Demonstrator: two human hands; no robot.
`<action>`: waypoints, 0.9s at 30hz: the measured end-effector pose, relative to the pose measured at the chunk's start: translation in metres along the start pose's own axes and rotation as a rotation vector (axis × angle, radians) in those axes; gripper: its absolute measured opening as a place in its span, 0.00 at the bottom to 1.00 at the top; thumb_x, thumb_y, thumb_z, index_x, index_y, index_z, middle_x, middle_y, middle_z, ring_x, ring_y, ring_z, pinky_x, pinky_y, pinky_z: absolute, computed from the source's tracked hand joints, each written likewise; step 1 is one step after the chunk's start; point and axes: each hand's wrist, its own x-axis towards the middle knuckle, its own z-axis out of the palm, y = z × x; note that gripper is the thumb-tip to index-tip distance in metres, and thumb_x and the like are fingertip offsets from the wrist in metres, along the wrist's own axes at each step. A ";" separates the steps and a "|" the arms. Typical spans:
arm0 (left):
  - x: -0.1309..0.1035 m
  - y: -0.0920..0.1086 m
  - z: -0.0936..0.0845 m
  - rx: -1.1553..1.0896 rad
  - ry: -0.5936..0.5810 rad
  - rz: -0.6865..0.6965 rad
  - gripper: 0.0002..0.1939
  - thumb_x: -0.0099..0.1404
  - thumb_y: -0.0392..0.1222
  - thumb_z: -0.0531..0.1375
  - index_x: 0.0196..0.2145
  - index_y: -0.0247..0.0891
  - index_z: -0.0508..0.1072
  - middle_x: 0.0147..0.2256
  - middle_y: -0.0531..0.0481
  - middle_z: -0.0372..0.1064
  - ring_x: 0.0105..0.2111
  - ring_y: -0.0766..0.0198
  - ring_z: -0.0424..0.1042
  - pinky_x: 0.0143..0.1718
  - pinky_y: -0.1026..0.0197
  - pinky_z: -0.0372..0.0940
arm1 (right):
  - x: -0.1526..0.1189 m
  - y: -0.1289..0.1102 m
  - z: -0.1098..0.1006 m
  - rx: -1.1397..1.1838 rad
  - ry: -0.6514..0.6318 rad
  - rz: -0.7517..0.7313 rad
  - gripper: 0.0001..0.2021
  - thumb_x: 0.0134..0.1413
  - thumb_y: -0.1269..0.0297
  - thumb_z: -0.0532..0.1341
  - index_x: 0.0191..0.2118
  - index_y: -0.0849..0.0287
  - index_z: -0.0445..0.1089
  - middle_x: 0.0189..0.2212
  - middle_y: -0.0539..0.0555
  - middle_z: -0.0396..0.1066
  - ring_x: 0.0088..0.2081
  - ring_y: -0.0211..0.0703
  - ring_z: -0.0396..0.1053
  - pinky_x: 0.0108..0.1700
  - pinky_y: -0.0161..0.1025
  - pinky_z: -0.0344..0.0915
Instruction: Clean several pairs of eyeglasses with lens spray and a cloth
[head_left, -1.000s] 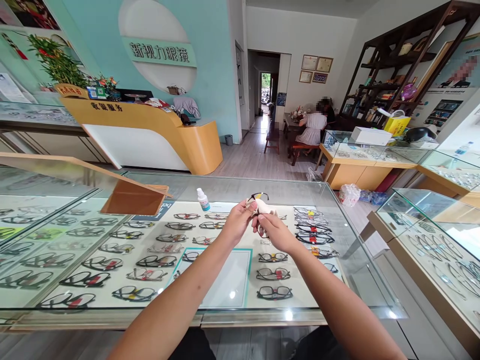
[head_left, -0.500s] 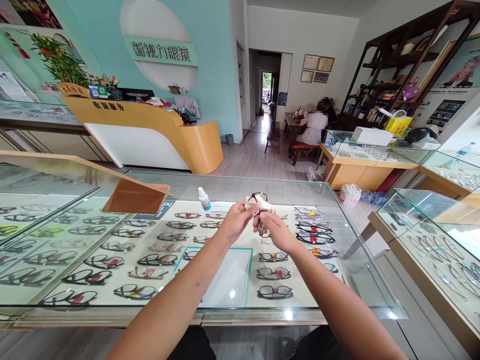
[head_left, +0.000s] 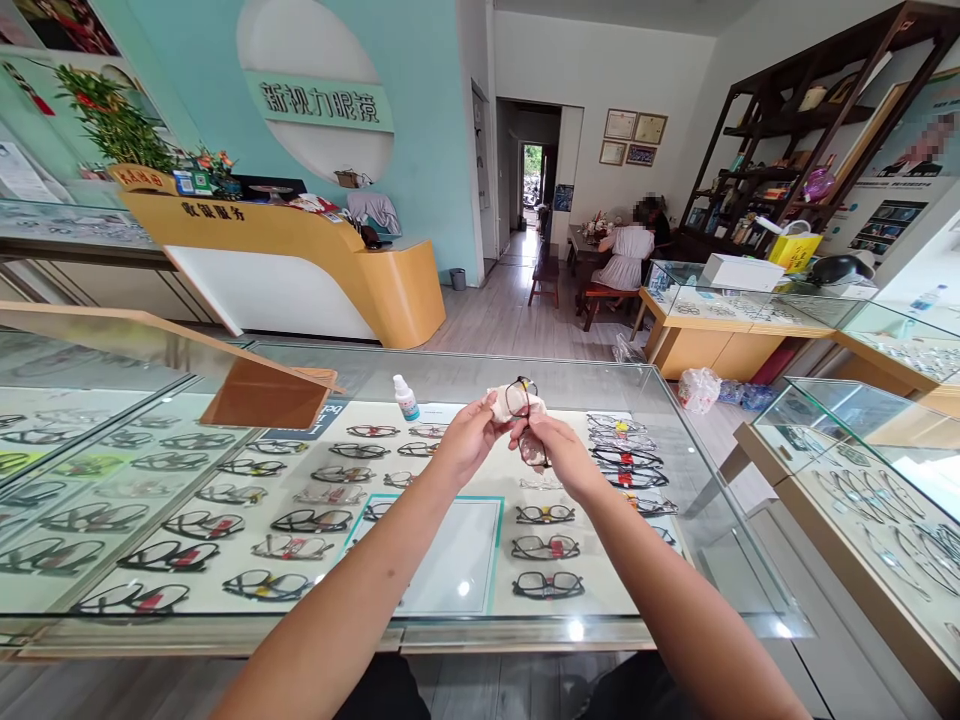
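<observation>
Over the showcase (head_left: 705, 590), dark-rimmed, clear-lensed glasses (head_left: 533, 450) tilt steeply — right hand (head_left: 560, 450) pinching them, left hand (head_left: 472, 433) pinching white cloth (head_left: 500, 404).

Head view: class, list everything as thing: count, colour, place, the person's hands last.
Showcases: several, glass and wood, foreground, left, right
Display glasses: dozens, mostly dark, inside showcases
Bottle: 1, white and blue, on near showcase
Stand: 1, brown, near left
Held glasses: 1, dark, centre
Cloth: 1, whitish, centre, behind held glasses
Counter: 1, yellow and white, back left
Plant: 1, green, by counter
Sign: 1, green and white, back left
Bin: 1, grey, beside counter
Wall frames: 4, mixed, back
Shelf: 1, dark brown, right
Box: 1, white, right showcase
Bag: 1, yellow, beside box
Benches: 2, brown, back
People: 2, one in white, back
Left hand: 1, bare, on cloth
Right hand: 1, bare, on held glasses
</observation>
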 end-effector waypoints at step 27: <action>-0.022 -0.007 0.018 0.279 -0.276 -0.115 0.26 0.60 0.58 0.76 0.44 0.35 0.80 0.39 0.46 0.77 0.40 0.58 0.73 0.45 0.57 0.67 | 0.002 0.004 -0.007 0.034 0.144 -0.080 0.22 0.63 0.39 0.66 0.44 0.54 0.83 0.45 0.55 0.73 0.37 0.44 0.69 0.36 0.40 0.68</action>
